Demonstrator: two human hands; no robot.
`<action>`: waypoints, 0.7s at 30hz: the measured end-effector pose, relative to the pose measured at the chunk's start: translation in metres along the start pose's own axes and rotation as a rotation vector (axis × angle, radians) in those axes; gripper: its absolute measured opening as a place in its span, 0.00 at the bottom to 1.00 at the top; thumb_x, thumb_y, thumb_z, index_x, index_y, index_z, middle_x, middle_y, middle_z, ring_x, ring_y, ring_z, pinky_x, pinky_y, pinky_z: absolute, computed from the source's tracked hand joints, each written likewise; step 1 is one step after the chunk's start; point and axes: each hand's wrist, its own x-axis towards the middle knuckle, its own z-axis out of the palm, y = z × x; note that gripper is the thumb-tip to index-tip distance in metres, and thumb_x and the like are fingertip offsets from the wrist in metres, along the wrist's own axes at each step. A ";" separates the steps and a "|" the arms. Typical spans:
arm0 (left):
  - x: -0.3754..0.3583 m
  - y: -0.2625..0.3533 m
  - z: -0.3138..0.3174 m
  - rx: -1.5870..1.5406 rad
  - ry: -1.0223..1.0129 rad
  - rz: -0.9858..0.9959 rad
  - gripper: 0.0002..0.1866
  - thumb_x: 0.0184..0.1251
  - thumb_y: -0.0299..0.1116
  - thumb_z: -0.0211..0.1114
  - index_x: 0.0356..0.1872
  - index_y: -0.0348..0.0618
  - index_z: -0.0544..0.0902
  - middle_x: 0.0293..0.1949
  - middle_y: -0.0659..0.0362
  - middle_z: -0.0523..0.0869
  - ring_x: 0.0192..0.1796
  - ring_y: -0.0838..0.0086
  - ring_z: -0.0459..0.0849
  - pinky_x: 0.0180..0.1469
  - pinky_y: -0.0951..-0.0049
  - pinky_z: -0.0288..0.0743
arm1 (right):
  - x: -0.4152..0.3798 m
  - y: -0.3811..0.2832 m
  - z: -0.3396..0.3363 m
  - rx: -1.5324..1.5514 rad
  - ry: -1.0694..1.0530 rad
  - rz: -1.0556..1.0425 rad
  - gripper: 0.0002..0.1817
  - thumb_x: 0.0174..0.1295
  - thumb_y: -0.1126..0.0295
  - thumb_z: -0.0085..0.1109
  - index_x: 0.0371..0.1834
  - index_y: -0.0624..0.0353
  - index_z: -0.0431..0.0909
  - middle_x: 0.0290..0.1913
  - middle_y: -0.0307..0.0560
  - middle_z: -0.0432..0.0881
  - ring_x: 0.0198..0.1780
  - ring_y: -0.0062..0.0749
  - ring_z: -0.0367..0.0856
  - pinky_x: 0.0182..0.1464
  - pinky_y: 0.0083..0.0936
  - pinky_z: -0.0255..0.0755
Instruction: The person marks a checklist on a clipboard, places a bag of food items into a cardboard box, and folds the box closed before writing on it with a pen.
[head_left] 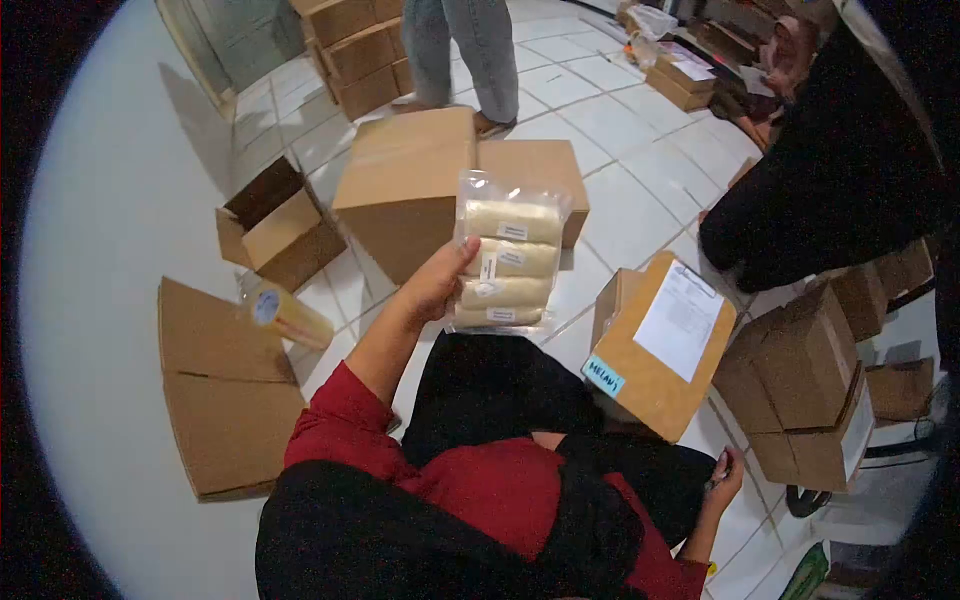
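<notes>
My left hand (436, 284) grips the left edge of a clear plastic pack (510, 262), thumb on its front. Inside lie several cream-coloured rolls, stacked one above another, with small white printed labels. The pack is held up over my lap, in front of a closed cardboard box (405, 185). Low at the right, beside my knee, my right hand (728, 482) has its fingers curled; what they hold, if anything, is too small to make out. Between the hands, a brown clipboard (655, 390) carries a white printed sheet (680, 320) and a blue handwritten label (604, 375).
An open carton (285, 235) and a large roll of clear tape (290, 315) are at the left, near a flattened cardboard piece (225, 430). More cartons (800, 370) stand at the right. A person in jeans (465, 60) stands ahead; another in dark clothing (820, 170) is at the right.
</notes>
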 end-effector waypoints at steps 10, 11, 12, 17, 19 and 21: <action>-0.057 0.001 0.016 0.076 -0.011 -0.132 0.28 0.57 0.49 0.51 0.50 0.37 0.65 0.45 0.54 0.74 0.44 0.69 0.75 0.45 0.69 0.70 | 0.050 0.001 0.086 0.185 -0.283 0.080 0.21 0.52 0.78 0.48 0.52 0.58 0.62 0.42 0.55 0.73 0.46 0.36 0.72 0.46 0.27 0.65; -0.062 0.003 0.015 0.106 -0.054 -0.160 0.28 0.57 0.50 0.51 0.50 0.37 0.66 0.45 0.54 0.75 0.44 0.70 0.76 0.45 0.70 0.70 | 0.052 0.003 0.090 0.174 -0.310 0.113 0.24 0.51 0.79 0.49 0.54 0.56 0.60 0.42 0.55 0.73 0.45 0.36 0.72 0.46 0.27 0.65; -0.065 0.003 0.008 0.107 -0.066 -0.160 0.28 0.57 0.50 0.51 0.50 0.37 0.66 0.45 0.54 0.75 0.44 0.70 0.76 0.45 0.70 0.70 | 0.053 -0.007 0.086 0.155 -0.345 0.144 0.25 0.51 0.75 0.51 0.55 0.55 0.59 0.41 0.54 0.74 0.43 0.37 0.74 0.44 0.26 0.66; -0.061 -0.033 -0.064 0.702 -0.235 -0.674 0.27 0.55 0.52 0.52 0.47 0.38 0.71 0.38 0.58 0.78 0.40 0.77 0.76 0.41 0.75 0.71 | 0.068 0.019 0.104 0.207 -0.438 0.174 0.28 0.49 0.64 0.55 0.52 0.64 0.57 0.31 0.56 0.77 0.33 0.32 0.76 0.34 0.26 0.70; -0.077 -0.041 -0.040 0.613 -0.480 -0.795 0.27 0.56 0.54 0.50 0.45 0.42 0.73 0.36 0.62 0.78 0.33 0.83 0.75 0.35 0.79 0.70 | 0.066 0.000 0.102 0.284 -0.459 0.259 0.30 0.50 0.65 0.54 0.55 0.64 0.55 0.32 0.58 0.76 0.30 0.33 0.77 0.31 0.28 0.72; -0.077 -0.083 -0.060 0.800 -0.554 -0.953 0.28 0.56 0.53 0.51 0.49 0.39 0.69 0.43 0.60 0.74 0.43 0.76 0.71 0.46 0.77 0.65 | 0.073 0.027 0.117 0.071 -0.329 0.156 0.28 0.50 0.70 0.53 0.54 0.65 0.56 0.34 0.56 0.75 0.30 0.31 0.76 0.32 0.25 0.72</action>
